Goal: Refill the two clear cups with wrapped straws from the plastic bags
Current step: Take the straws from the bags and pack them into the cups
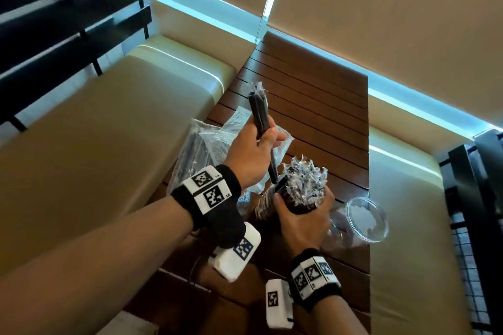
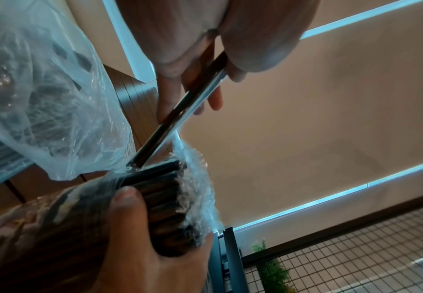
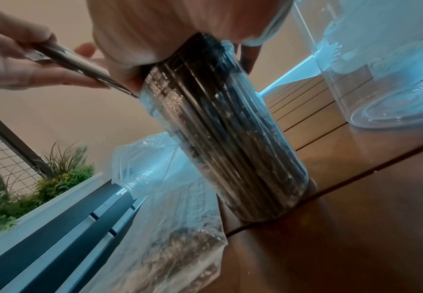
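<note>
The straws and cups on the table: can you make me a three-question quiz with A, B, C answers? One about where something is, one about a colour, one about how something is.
1. Where is the empty cup?
A. To the right of the full cup
B. On the bench
C. Inside a bag

2. What colour are the straws?
A. White
B. Black
C. Red

3. What is the left hand doing?
A. Resting flat on the table
B. Holding a few straws
C. Holding the empty cup

Answers:
1 A: the empty cup stands on the table, right of the full cup held by the right hand.
2 B: the straws are black in clear wrappers.
3 B: the left hand holds them over the full cup.
</note>
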A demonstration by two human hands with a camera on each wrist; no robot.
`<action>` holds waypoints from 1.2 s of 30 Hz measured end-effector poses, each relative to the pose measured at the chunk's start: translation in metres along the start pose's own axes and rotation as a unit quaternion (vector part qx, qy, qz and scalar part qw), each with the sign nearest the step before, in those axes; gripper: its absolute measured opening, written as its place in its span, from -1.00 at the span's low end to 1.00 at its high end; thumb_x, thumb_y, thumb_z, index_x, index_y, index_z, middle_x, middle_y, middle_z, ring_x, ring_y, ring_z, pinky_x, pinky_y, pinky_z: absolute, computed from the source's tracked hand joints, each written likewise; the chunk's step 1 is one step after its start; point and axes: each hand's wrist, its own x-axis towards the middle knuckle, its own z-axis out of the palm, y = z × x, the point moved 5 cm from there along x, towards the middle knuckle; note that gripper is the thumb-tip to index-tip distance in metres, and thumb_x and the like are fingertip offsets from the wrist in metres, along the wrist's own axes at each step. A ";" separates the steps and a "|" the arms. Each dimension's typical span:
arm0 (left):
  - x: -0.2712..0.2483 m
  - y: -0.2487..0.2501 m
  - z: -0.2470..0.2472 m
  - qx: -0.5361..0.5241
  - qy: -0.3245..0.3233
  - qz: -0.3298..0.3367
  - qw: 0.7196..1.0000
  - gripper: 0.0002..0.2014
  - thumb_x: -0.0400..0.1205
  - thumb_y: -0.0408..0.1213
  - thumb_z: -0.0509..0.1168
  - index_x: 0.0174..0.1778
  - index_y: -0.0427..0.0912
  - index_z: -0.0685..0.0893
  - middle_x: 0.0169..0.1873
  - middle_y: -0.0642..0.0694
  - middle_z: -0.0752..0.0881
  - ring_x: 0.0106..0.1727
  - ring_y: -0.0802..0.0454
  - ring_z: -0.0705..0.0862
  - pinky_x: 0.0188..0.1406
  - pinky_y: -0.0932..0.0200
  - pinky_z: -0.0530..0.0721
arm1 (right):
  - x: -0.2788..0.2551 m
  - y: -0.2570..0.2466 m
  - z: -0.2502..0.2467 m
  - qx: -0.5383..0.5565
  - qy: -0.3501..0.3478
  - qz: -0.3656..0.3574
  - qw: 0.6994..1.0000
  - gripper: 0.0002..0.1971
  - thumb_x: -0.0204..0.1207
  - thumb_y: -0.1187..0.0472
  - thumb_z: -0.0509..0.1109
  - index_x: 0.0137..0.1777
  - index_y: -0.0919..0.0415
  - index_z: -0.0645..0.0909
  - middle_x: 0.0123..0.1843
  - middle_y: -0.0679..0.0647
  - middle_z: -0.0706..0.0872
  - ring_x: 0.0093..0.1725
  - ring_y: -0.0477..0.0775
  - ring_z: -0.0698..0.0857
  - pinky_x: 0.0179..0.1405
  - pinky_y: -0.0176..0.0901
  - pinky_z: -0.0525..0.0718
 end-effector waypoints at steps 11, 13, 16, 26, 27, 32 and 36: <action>-0.002 0.001 -0.005 -0.041 0.024 -0.045 0.998 -0.91 0.79 -0.21 0.12 0.00 0.04 0.48 -0.02 -0.05 0.80 0.05 0.07 0.78 0.20 -0.28 0.69 | 0.004 0.000 -0.001 -0.050 0.042 -0.041 0.997 -0.18 0.16 -0.15 0.70 0.36 0.05 0.40 0.02 0.12 0.77 -0.01 0.24 0.75 -0.09 -0.23 0.49; -0.002 -0.001 -0.001 -0.033 0.031 -0.051 0.998 -0.92 0.78 -0.20 0.13 -0.01 0.04 0.48 -0.02 -0.05 0.80 0.03 0.09 0.79 0.19 -0.26 0.69 | 0.004 -0.001 -0.001 -0.056 0.040 -0.043 0.997 -0.20 0.17 -0.13 0.69 0.36 0.06 0.41 0.00 0.12 0.77 -0.01 0.26 0.76 -0.09 -0.22 0.47; -0.001 -0.002 0.003 -0.028 0.063 -0.047 0.997 -0.93 0.77 -0.20 0.14 -0.01 0.05 0.50 -0.04 -0.02 0.80 -0.02 0.11 0.80 0.14 -0.25 0.72 | 0.003 -0.001 0.000 -0.056 0.042 -0.042 0.997 -0.22 0.19 -0.13 0.68 0.35 0.06 0.40 0.00 0.13 0.77 0.00 0.28 0.76 -0.07 -0.18 0.52; -0.006 -0.013 -0.002 -0.026 0.110 -0.033 0.993 -0.91 0.77 -0.20 0.13 0.00 0.08 0.49 -0.02 0.05 0.79 -0.03 0.18 0.80 0.12 -0.26 0.73 | -0.003 0.003 0.003 -0.032 -0.041 -0.054 0.997 -0.11 0.31 -0.08 0.61 0.51 -0.06 0.11 0.27 0.13 0.67 0.16 0.22 0.70 0.13 -0.05 0.58; -0.007 -0.015 -0.002 -0.031 0.116 -0.034 0.992 -0.93 0.77 -0.20 0.12 0.01 0.06 0.49 -0.01 0.05 0.78 -0.03 0.18 0.80 0.13 -0.26 0.72 | -0.003 0.004 0.003 -0.023 -0.050 -0.056 0.997 -0.10 0.32 -0.07 0.61 0.52 -0.06 0.10 0.30 0.13 0.65 0.19 0.20 0.68 0.14 -0.08 0.54; -0.008 -0.017 -0.002 -0.041 0.147 -0.039 0.987 -0.88 0.77 -0.19 0.12 -0.01 0.16 0.47 -0.02 0.07 0.78 -0.05 0.22 0.79 0.13 -0.20 0.73 | -0.006 0.008 0.008 0.013 -0.087 -0.074 0.993 -0.03 0.29 -0.16 0.55 0.58 -0.04 0.02 0.46 0.16 0.50 0.40 0.14 0.54 0.34 -0.10 0.43; -0.009 -0.016 -0.002 -0.053 0.156 -0.055 0.985 -0.91 0.77 -0.18 0.12 0.02 0.15 0.45 -0.03 0.07 0.78 -0.05 0.25 0.78 0.12 -0.19 0.73 | -0.002 0.008 0.007 -0.011 -0.071 -0.064 0.995 -0.04 0.25 -0.18 0.64 0.50 -0.03 0.11 0.39 0.17 0.57 0.31 0.14 0.60 0.29 -0.03 0.56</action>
